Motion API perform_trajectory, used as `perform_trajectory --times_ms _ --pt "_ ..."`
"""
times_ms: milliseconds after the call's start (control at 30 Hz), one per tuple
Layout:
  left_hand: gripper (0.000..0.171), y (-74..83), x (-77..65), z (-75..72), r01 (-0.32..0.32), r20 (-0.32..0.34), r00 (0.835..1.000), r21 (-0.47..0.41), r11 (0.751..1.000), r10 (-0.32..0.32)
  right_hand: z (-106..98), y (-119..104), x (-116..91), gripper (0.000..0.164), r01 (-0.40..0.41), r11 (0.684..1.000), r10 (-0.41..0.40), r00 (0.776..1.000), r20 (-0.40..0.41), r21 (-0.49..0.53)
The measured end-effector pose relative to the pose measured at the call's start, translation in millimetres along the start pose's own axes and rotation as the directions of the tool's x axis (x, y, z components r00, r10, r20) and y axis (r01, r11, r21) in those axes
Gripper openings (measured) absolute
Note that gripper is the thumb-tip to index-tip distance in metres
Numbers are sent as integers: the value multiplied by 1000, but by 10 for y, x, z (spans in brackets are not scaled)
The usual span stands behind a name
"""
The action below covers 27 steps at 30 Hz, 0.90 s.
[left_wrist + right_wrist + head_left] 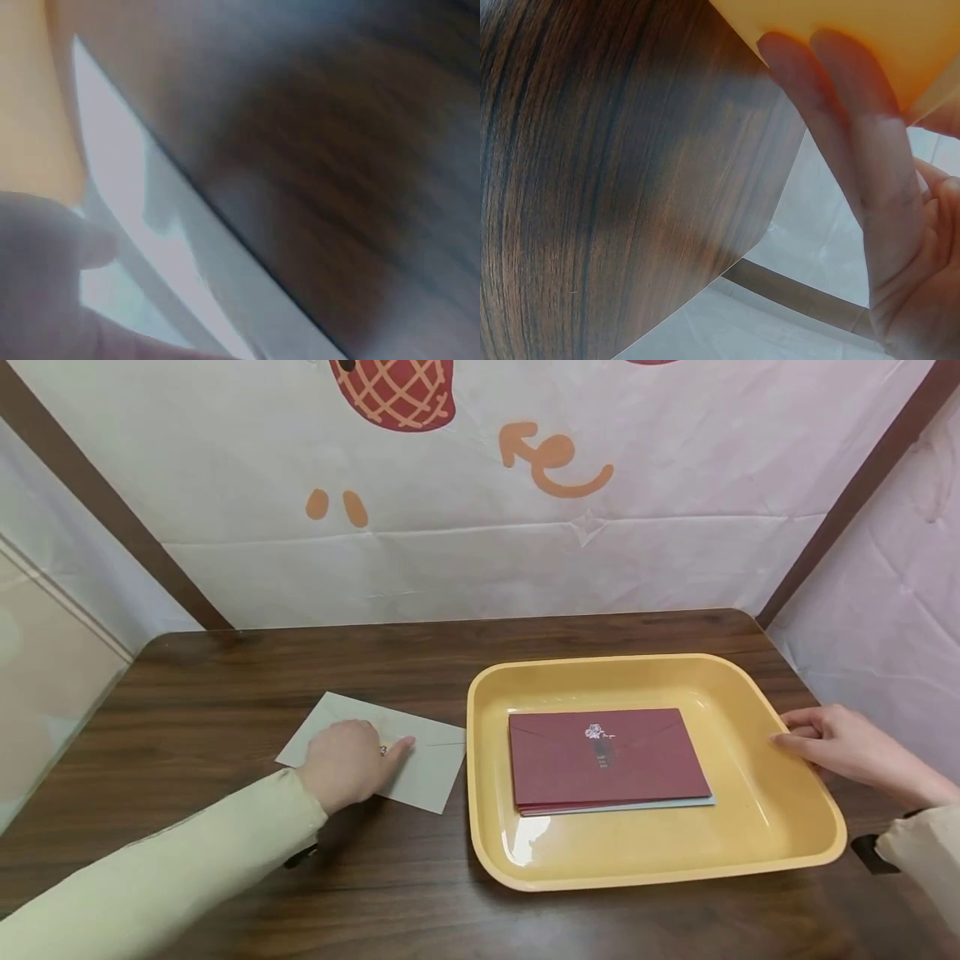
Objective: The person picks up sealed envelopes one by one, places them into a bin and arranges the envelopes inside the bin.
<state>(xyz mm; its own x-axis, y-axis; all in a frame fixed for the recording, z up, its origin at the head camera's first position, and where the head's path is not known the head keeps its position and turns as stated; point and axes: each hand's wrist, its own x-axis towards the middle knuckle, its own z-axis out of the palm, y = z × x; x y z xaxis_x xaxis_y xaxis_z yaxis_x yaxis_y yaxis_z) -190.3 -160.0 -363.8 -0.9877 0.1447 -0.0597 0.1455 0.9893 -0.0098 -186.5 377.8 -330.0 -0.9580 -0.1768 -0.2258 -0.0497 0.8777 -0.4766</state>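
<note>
A pale grey-green envelope [426,768] lies on the wooden table at the left, its right corner close up to the tray. On top of it rests my left hand [351,764], the thumb stretched toward the right and the other fingertips hidden beneath the hand. The left wrist view shows the thumb [94,244] over the envelope [195,262]. With my right hand [847,745] I grip the right rim of a yellow tray [757,852], thumb on the inner side and fingers outside. Inside lies a stack of dark red envelopes [592,768] with a light blue one [675,803] peeking out below.
The dark wooden table [300,660] has a white printed curtain [450,568] behind it and more curtain on the right. Brown posts [112,502] stand at the back corners.
</note>
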Motion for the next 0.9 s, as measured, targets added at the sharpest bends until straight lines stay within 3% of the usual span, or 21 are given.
perform_trajectory --times_ms 100,167,300,367,467,600,767,900 --pt "77 -275 38 -50 -77 -5 997 -52 996 77 -7 6 -4 35 0 1000 0 1000 3 14" --pt "88 -490 89 -72 -158 52 985 -81 984 163 -8 1 2 34 2 1000 -2 1000 1 12" --pt "88 -875 198 -20 -312 126 929 -236 921 347 10 5 8 34 3 999 -3 1000 11 32" --pt "85 -1004 234 37 -351 122 911 -273 895 395 17 14 2 34 6 999 -6 1000 10 38" --pt "80 -1115 246 99 -376 124 896 -299 877 426 16 25 -3 35 8 999 -9 1000 11 52" --pt "78 -1150 227 173 -364 115 903 -312 878 415 8 16 -7 36 -14 999 14 1000 11 49" --pt "77 -1080 127 341 -326 48 934 -286 901 354 8 6 -2 35 -6 1000 6 1000 4 26" --pt "78 -965 11 436 -260 43 958 -277 925 282 3 4 -6 33 -3 1000 2 1000 1 15"
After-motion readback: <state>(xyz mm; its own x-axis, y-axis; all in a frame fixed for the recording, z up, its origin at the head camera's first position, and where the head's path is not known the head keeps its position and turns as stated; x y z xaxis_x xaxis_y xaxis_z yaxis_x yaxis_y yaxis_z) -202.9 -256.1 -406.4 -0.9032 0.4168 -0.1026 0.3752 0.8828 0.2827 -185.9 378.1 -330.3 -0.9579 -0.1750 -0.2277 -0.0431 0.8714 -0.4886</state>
